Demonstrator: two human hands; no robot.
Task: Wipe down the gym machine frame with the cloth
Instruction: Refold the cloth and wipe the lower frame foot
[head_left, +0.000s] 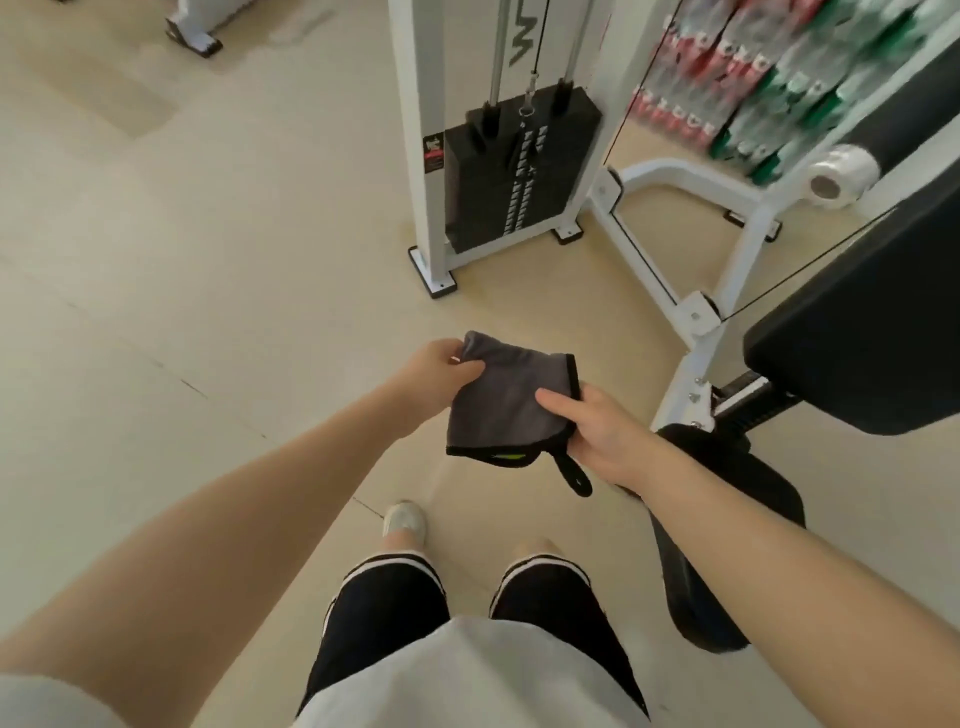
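Cloth (506, 400) held in front of us at about waist height, over bare floor (208, 260), well apart from the machine frame (649, 270). It is grey with black edging, folded into a rough square, with a black loop tab (574, 475) hanging from the near corner and a sliver of green showing at the bottom fold.

Left hand (439, 376): thumb and curled fingers pinch the far left corner of the cloth. Right hand (597, 431): thumb pressed on top near the right edge; the fingers go under the cloth, so we cannot tell how they lie there.

Handling, our estimate: light, soft and limp. It sags between the two grips and would drape or unfold if one let go. Not slippery, not fragile. For wiping we would keep it folded as a pad and press it flat under one palm, fingers over the folded edge, so the loose tab does not trail or catch on the cable (810, 265) or bolts.

Frame is white painted tube, rigid; the nearest run slopes down to the floor just right of the cloth, beside the black padded seat (857, 338). Weight stack (511, 171) stands between white uprights further ahead.

Containers: none that we can identify. Red and green packs (769, 78) stacked at upper right are too blurred to say what they hold.

Wiping not yet begun; cloth touches no part of the machine.
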